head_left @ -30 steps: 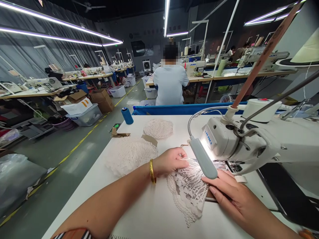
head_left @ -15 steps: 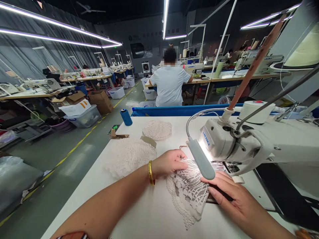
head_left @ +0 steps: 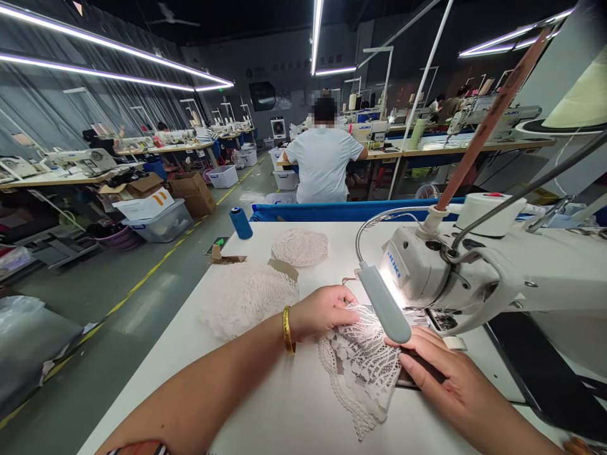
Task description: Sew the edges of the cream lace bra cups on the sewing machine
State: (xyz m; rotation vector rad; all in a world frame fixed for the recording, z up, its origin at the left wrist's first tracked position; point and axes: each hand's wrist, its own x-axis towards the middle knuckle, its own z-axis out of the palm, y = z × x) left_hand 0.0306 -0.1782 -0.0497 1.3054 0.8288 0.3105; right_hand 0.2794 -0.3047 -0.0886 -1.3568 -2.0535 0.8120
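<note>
A piece of white lace fabric (head_left: 363, 366) with a scalloped edge lies at the sewing machine (head_left: 427, 265), its lower corner hanging toward me over the white tabletop. My left hand (head_left: 329, 309), with a gold bangle at the wrist, pinches the lace's upper left edge between thumb and fingers. On the other side, my right hand (head_left: 436, 366) holds the right edge between thumb and fingertips, close to the presser foot area. A grey lamp (head_left: 385, 306) on a flexible neck covers part of the lace and the right fingertips. The needle is hidden.
Left of my hands lie a larger lace pile (head_left: 246, 294) and, farther back, a smaller one (head_left: 300, 247). A blue thread spool (head_left: 241, 223) stands at the table's far left corner. A person (head_left: 325, 158) sits ahead with their back to me.
The view has shifted very slightly. Both hands keep their hold on the lace, which has barely moved.
</note>
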